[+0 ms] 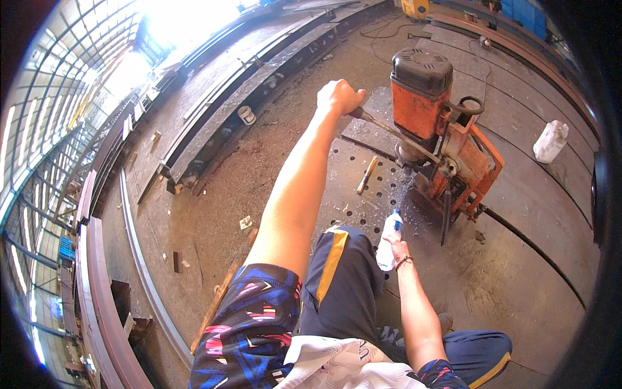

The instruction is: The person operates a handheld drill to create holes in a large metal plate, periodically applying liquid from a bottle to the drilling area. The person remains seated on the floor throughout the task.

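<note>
An orange magnetic drill with a black motor cap stands on a steel plate that has rows of round holes. My left hand is closed round the grip end of the drill's long feed lever, with the arm stretched out. In my right hand is a clear plastic bottle with a blue cap, tilted with its cap toward the drill's lower end. Bright metal chips lie round the drilling spot. A marker-like stick lies on the plate, left of the drill.
A whitish plastic container sits on the plates at the right. Long steel beams run along the left, with a small white bucket beside them. A dark cable trails from the drill across the plate. My bent knees are close to the work.
</note>
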{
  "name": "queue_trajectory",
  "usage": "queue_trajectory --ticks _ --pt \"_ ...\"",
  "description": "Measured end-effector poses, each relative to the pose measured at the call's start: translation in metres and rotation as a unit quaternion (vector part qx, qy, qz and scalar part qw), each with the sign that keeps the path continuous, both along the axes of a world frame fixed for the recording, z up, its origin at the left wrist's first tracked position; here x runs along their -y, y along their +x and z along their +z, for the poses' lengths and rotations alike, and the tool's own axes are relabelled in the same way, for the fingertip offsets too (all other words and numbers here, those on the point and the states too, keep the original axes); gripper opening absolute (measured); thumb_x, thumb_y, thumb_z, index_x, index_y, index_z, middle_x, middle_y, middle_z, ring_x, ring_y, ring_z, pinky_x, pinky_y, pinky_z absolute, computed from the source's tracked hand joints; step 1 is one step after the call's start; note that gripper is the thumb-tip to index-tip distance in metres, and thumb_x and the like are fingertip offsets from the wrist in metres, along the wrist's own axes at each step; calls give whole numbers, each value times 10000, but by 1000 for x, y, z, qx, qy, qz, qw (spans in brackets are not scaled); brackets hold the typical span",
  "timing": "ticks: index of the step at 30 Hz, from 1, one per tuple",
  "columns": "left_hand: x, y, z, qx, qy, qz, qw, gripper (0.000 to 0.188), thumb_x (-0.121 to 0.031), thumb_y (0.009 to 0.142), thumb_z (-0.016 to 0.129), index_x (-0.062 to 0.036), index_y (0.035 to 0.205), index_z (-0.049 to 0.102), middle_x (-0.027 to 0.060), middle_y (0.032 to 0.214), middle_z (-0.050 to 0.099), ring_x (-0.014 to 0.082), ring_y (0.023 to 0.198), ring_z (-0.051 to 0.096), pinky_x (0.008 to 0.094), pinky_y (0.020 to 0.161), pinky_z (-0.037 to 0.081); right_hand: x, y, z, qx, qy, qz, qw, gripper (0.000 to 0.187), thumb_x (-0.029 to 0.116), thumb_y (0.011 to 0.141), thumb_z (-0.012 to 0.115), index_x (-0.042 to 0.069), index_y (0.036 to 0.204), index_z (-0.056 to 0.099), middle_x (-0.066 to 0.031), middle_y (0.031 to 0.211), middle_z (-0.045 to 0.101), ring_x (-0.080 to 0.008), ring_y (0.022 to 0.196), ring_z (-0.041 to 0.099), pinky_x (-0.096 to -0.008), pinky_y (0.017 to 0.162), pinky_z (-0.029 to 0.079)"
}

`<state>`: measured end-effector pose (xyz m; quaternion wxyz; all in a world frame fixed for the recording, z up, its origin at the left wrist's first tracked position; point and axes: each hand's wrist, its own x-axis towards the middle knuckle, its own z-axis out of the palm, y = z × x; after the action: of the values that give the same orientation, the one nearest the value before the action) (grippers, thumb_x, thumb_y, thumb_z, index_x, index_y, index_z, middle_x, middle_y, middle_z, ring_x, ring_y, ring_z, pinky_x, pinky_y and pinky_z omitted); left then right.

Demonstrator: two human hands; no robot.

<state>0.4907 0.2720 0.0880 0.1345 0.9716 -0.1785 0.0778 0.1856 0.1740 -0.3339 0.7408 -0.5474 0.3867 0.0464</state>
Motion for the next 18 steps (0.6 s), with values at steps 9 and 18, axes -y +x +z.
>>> queue_trajectory --ticks 9,18 --pt "-8 1 -1 8 17 7 1000 500 -575 852 575 -122 836 785 108 762 729 285 825 718 407 803 547 -10 -2 34 -13 53 4 999 350 200 818 734 -67 1028 648 -144 833 701 -258 676 695 -376 637 570" --pt "-9 -1 0 -10 15 7 1000 508 -579 836 586 -112 836 784 119 792 732 293 828 717 405 805 547 -10 -3 35 4 52 0 999 366 198 810 734 -76 1037 645 -140 836 703 -258 682 696 -380 646 569"
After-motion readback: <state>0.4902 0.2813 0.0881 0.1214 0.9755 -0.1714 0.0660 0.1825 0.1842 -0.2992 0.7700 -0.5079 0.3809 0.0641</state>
